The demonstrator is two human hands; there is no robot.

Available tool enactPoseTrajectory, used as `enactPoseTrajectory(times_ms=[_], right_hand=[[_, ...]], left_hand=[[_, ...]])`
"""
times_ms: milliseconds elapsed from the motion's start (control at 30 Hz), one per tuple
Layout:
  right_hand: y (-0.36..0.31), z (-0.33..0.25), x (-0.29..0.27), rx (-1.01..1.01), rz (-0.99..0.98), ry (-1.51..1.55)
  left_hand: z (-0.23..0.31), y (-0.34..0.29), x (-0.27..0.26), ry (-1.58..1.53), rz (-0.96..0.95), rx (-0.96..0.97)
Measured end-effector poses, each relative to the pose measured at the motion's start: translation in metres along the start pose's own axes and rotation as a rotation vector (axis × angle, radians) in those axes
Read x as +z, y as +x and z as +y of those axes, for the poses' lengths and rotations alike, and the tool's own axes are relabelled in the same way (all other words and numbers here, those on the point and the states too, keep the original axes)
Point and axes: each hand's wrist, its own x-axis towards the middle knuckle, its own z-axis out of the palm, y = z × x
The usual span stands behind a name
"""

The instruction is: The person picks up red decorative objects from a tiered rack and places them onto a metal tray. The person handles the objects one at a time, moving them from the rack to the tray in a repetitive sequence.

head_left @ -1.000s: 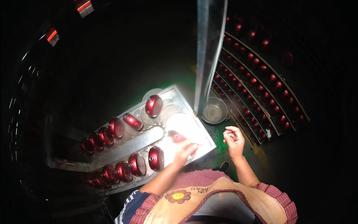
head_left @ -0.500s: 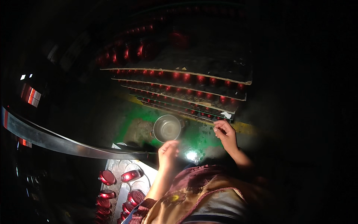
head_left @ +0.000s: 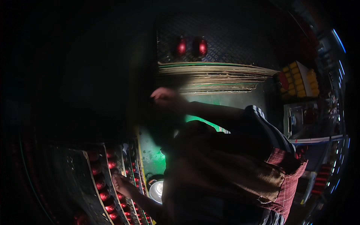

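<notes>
Dim workshop bench with a metal bowl [head_left: 156,189] as landmark: the left hand [head_left: 120,185] lies on the rack [head_left: 87,176] of red caps [head_left: 108,195] just left of the bowl, grip not discernible. The right hand [head_left: 162,95], blurred well above the bowl, is likewise unreadable. Good practice: pinch one cap by fingertips without nudging its neighbours.

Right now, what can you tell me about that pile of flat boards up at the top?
The stack of boards is a pile of many thin flat sheets lying one on another, pale tan at their edges with a few green ones between, looking like card or thin board. The edges fan out a little to the right. Two shiny red lamp-like pieces sit on the dark patterned top sheet. One hand, blurred, is raised just below the stack's left end; whether it touches is unclear.
</notes>
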Motion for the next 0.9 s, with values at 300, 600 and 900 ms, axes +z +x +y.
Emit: enactPoseTrajectory(times_ms=[300,600,900], right_hand=[[-0.035,-0.003,-0.145,0.060,0.649,-0.508],[0.032,0.089,-0.115,0.104,0.645,-0.889],[0.062,0.113,-0.342,0.198,0.381,-0.560]], left_hand=[[0.028,0.077,0.141,0.126,-0.496,-0.019],[-0.057,0.028,0.415,0.691,-0.612,0.705],[-0.055,-0.025,0.528,0.569,-0.447,0.323]])
